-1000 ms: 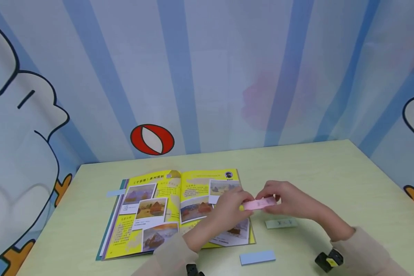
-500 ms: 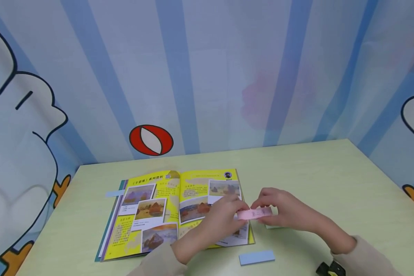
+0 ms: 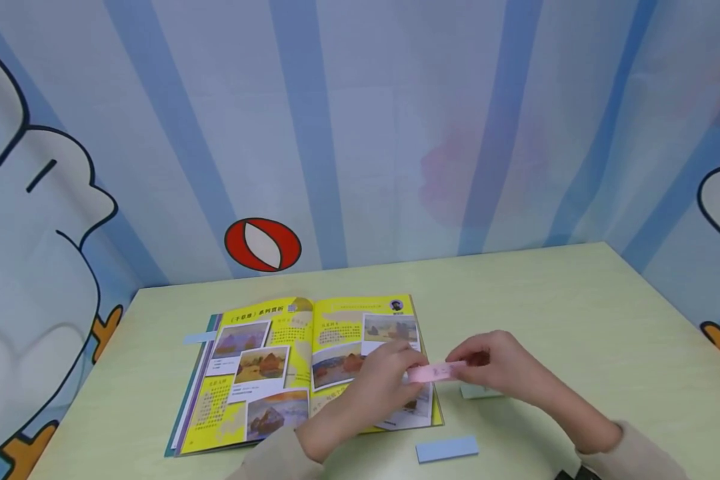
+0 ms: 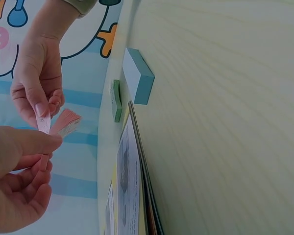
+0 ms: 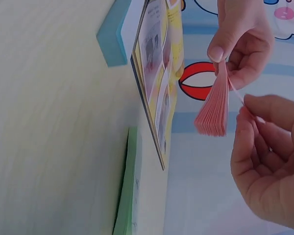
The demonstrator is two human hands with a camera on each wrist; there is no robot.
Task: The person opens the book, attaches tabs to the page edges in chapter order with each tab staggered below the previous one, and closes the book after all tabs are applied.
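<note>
- Above the counter [image 3: 552,307], at the right edge of the open book [image 3: 300,333] as the head view shows it, the pink pad [image 5: 213,115] is held up between two hands.
- Compared with a second ago, the pad and the right hand [image 3: 507,367] sit lower in the head view, and the pad is slightly farther left.
- The yellow spot that showed by the pad's left end a second ago is out of sight now.
- The green pad [image 3: 479,392], mostly covered half a second ago, shows more fully below the right fingers; the blue pad [image 3: 447,449] lies in the same place on the counter.
- The left hand [image 3: 384,373] pinches one end of the pink pad between thumb and fingers.
- The right fingers grasp the end of a single sheet [image 5: 236,90], which stands apart from the rest there and meets them at the left thumb.
- The pink pad is a narrow stack, its loose end fanned into many thin leaves; small dark marks on its face are unreadable.
</note>
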